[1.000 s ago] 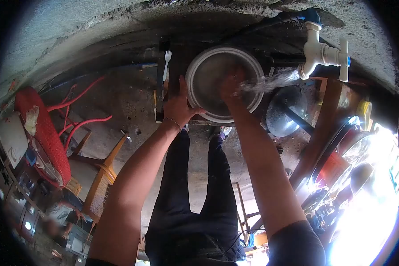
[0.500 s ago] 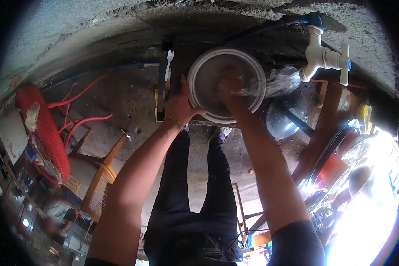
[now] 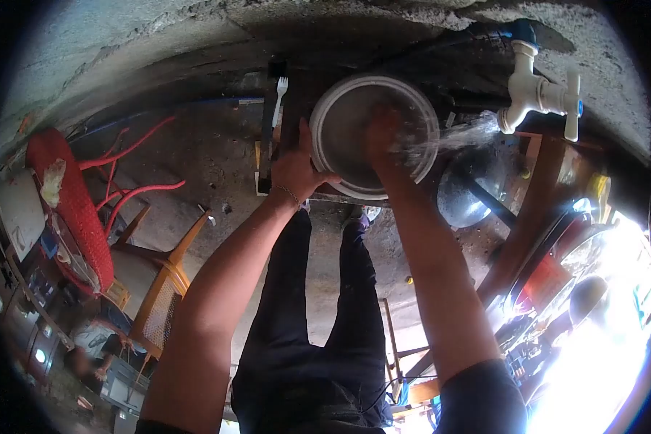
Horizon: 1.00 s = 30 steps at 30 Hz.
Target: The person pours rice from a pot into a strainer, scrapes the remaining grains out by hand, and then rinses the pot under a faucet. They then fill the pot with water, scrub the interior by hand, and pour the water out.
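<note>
A round white tub, seen from above, stands under a running stream of water. My left hand grips its near left side, the thumb over the rim and the fingers along the outside. Down inside the tub is my right hand, blurred and dim, so its fingers and anything in them cannot be made out. From the white tap at the upper right, water sprays leftward into the tub. A white plastic fork lies just left of the tub.
A metal bowl-like object sits low to the right, near a wooden post. On the left are a red stool with bent legs and a wooden chair. Another person is at the lower left.
The view has shifted slightly, so the tub and tap appear a little further right. My left hand keeps its hold, and my right hand is still inside the tub with water running.
</note>
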Each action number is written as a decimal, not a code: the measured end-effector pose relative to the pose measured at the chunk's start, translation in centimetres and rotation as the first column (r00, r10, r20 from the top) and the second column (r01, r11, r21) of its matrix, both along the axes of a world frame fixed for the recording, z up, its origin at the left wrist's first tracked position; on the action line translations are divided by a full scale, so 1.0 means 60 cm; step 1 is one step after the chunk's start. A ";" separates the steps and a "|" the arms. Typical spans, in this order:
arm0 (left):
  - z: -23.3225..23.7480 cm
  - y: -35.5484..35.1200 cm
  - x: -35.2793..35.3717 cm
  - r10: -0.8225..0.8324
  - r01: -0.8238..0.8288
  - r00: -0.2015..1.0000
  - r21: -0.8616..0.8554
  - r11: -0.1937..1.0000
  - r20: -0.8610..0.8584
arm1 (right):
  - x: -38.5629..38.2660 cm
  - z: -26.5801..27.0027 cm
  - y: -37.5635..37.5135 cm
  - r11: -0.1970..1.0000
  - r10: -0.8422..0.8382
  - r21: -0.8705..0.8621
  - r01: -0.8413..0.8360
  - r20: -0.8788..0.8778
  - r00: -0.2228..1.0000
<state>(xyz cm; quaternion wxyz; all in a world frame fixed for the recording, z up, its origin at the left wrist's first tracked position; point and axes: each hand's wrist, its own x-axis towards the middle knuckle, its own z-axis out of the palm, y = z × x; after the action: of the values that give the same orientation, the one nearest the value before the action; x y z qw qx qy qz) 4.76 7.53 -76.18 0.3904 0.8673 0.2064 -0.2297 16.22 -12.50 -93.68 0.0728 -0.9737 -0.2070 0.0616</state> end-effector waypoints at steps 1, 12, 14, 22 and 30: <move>-0.009 -0.002 -0.002 0.007 -0.007 0.999 -0.007 1.000 0.038 | 0.006 0.037 0.009 0.983 0.173 -0.039 -0.178 -0.113 0.978; -0.032 -0.002 -0.011 -0.056 0.045 0.992 0.099 0.994 0.113 | -0.031 0.089 0.079 0.972 0.213 0.140 -0.188 -0.194 0.958; -0.023 0.002 -0.007 -0.043 0.036 0.995 0.076 0.996 0.089 | -0.049 0.103 0.075 0.955 0.297 0.127 -0.269 -0.381 0.875; 0.015 0.005 0.028 -0.175 0.172 0.984 0.114 0.979 0.018 | -0.043 0.134 -0.027 0.908 -0.121 -0.360 -0.214 -0.713 0.691; 0.037 0.007 0.041 -0.289 0.301 0.953 0.211 0.930 -0.088 | -0.014 0.137 0.061 0.934 0.312 -0.072 -0.351 -0.318 0.895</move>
<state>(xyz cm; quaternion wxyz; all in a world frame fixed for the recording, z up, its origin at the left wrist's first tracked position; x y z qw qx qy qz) 7.22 7.97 -73.99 0.2462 0.9199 0.1088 -0.2851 15.38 -8.83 -85.46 0.0295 -0.9058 -0.3521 0.2338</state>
